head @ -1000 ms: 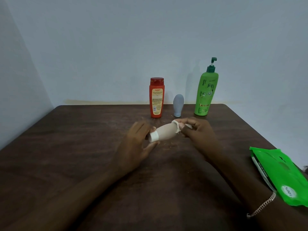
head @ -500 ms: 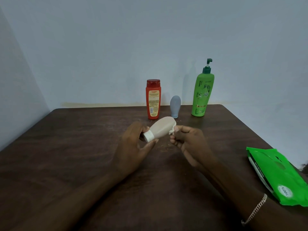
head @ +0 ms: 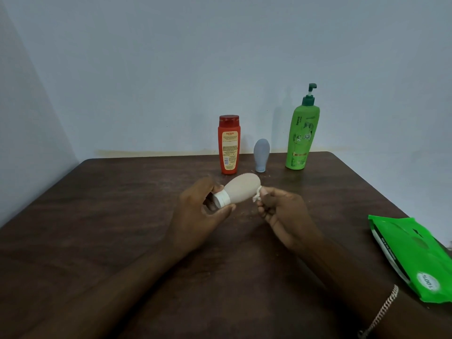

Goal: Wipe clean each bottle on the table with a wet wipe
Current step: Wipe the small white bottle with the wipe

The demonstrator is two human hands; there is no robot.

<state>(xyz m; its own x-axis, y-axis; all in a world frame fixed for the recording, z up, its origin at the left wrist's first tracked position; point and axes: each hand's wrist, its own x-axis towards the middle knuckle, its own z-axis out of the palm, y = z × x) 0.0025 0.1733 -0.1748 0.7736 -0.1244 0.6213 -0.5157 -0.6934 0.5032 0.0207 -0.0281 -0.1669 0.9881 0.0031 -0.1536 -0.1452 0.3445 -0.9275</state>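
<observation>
- Beige bottle (head: 241, 189) was off the table (head: 97, 216), held above its middle. It lay nearly on its side, with the white cap (head: 221, 199) toward the person and the rounded fat end pointing away.
- Left hand (head: 198, 214) gripped the cap end, thumb below and fingers curled over the neck.
- Right hand (head: 283, 216) pinched a small scrunched wet wipe (head: 257, 194) between thumb and fingertips, right at the bottle's fat end. Whether the wipe actually touched the plastic could not be told.
- Handling, judged: a small, light squeeze bottle with soft walls that would dent under pressure. The smooth skin was likely slick once wetted.
- The cap and neck looked like the stiffest part, so they were the sound place to hold while the body was rubbed and turned.
- The wipe was limp and bunched, so it covered little per stroke. Opened flatter, it would probably have wrapped the curve better.
- Red bottle (head: 229, 145), grey bottle (head: 261, 155) and green pump bottle (head: 302, 138) stood upright along the far edge, apart from one another.
- The pump bottle was tall and probably the heaviest. It would be best taken by the body, not the pump head.
- Green wipe pack (head: 413, 258) lay flat at the table's right edge.
</observation>
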